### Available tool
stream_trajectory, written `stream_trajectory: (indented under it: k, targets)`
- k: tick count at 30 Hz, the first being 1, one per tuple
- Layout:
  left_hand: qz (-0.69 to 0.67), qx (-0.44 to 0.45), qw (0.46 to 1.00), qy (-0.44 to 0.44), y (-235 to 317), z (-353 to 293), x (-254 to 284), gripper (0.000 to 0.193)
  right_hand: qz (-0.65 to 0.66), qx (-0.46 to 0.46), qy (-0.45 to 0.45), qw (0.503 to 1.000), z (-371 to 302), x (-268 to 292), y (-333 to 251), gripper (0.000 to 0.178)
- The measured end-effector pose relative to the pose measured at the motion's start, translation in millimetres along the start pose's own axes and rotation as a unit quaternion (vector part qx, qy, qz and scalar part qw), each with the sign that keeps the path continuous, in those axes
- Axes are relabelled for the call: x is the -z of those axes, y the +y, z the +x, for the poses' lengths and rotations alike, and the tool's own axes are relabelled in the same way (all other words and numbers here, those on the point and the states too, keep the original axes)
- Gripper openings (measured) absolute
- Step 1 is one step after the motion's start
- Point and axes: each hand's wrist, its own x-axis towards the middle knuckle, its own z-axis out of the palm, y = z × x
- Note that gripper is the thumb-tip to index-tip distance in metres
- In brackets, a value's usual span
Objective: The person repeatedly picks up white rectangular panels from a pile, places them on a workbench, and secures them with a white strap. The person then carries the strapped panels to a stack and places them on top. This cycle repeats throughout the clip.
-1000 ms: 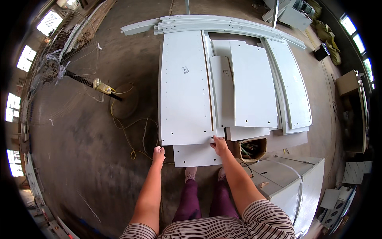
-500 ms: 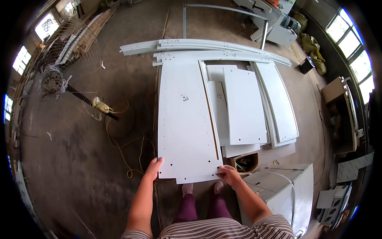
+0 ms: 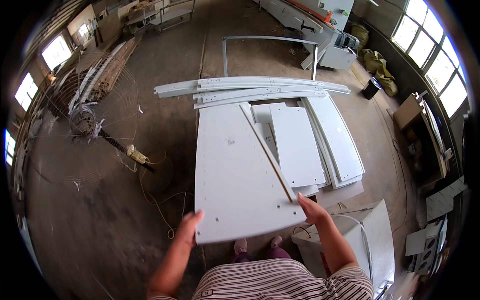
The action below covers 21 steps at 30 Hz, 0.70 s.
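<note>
Between my hands is a long white panel (image 3: 225, 175) with drilled holes and a dark groove along its right side. My left hand (image 3: 189, 227) grips its near left edge, thumb on top. At the near right corner my right hand (image 3: 311, 207) is closed on the opposite edge. Fingers under the panel are hidden. The near end is raised and tilted toward me, while the far end reaches the long white strips (image 3: 270, 90). To its right lie smaller white panels (image 3: 300, 150) and a stack of longer drilled panels (image 3: 337, 140).
A wire-caged fan (image 3: 85, 122) on a pole stands left, with a yellow cord (image 3: 145, 192) on the floor. A grey metal frame (image 3: 270, 38) rises behind the strips. A white box-like cabinet (image 3: 377, 245) sits near right, and a black can (image 3: 371, 88) farther off.
Both hands have raised the near end of the grooved panel, bringing it closer to me. My right hand has moved right and up. The view has tipped, showing more of the far room.
</note>
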Motion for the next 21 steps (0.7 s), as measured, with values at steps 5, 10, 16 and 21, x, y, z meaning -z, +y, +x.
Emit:
stream_trajectory:
  k: [5,10,16,21]
  targets:
    - [-0.084,0.146,0.985,-0.024,-86,-59,-6,0.034,-0.114,-0.078,0.117,0.983,90,44,9,0.056]
    - [0.104,0.021,0.993,0.043,-145,-54,17,0.048,-0.505,0.059,0.372,0.777,169,45,41,0.059]
    - [0.304,-0.046,0.93,0.203,-179,-70,6,0.06,-0.475,0.064,0.418,0.772,104,27,34,0.053]
    - [0.319,-0.106,0.93,0.146,-188,-81,-17,0.059,-0.425,0.081,0.476,0.765,35,85,52,0.053]
